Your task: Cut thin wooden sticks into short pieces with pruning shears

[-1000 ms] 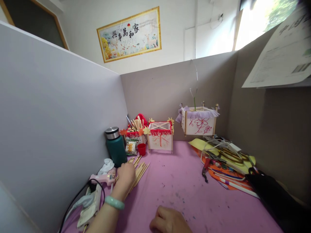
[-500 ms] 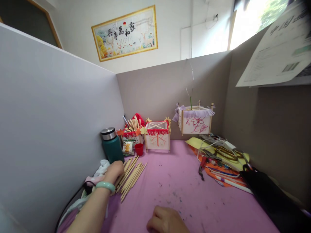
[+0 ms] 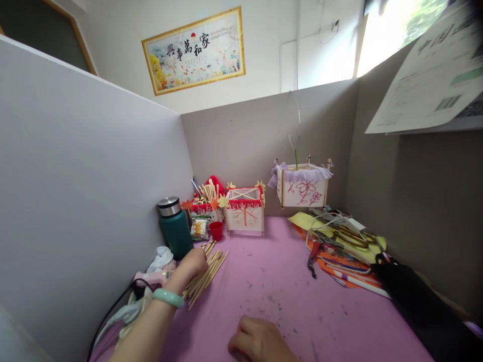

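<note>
My left hand (image 3: 190, 266), a green bangle on its wrist, rests on a loose pile of wooden sticks (image 3: 211, 264) lying on the pink table (image 3: 279, 291). Its fingers curl down onto the sticks; I cannot see whether any stick is gripped. My right hand (image 3: 258, 342) lies near the front edge as a loose fist, knuckles up, with nothing visible in it. A pink glue gun (image 3: 153, 276) lies just left of my left hand.
A teal flask (image 3: 174, 227), a snack packet (image 3: 198, 229), a red cup (image 3: 216, 231) and two red-fringed paper lanterns (image 3: 244, 210) stand at the back left. A purple-fringed lantern (image 3: 302, 185) hangs at the back. Coloured paper, scissors and cords (image 3: 339, 244) and a black bag (image 3: 418, 296) lie at the right. Grey partitions wall three sides.
My left hand drew back to the left off the sticks, then came forward onto them again. My right hand stayed in place.
</note>
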`<state>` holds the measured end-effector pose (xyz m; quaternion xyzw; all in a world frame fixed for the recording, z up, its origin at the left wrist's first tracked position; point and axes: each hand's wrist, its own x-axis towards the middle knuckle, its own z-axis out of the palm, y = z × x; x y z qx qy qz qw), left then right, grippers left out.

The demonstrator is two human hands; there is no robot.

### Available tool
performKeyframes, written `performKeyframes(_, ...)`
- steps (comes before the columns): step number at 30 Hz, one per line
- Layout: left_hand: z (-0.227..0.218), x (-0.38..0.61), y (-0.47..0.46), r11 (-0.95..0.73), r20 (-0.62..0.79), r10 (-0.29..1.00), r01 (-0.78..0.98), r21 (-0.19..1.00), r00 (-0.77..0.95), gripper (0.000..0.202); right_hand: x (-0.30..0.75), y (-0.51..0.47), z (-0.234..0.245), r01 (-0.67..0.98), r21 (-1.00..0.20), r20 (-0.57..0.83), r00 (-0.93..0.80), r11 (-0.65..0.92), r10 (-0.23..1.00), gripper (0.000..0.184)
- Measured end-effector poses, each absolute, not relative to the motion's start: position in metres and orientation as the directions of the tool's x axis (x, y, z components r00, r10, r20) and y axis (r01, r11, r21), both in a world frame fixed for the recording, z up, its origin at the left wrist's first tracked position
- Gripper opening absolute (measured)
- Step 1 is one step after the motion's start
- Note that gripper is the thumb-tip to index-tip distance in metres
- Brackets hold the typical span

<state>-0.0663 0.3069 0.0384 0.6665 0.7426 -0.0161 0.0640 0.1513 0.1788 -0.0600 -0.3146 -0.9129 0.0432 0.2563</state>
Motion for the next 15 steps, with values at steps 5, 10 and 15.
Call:
performKeyframes(5, 0.027, -0.043, 0.287, 0.099, -0.032, 0.994, 0.995, -0.032, -0.100, 0.051, 0.151, 0.180, -0.063, 0.558, -0.237, 0.436, -0.671, 0.795, 0.600, 0.008)
performKeyframes(10, 0.023, -0.033, 0.282, 0.080, -0.006, 0.997, 0.994, -0.074, -0.081, 0.043, 0.150, 0.180, -0.062, 0.565, -0.234, 0.434, -0.667, 0.791, 0.605, 0.005)
performKeyframes(15, 0.022, -0.035, 0.289, 0.177, 0.092, 0.981, 0.983, -0.050, -0.172, 0.052, 0.150, 0.179, -0.059, 0.580, -0.256, 0.387, -0.672, 0.774, 0.632, 0.004)
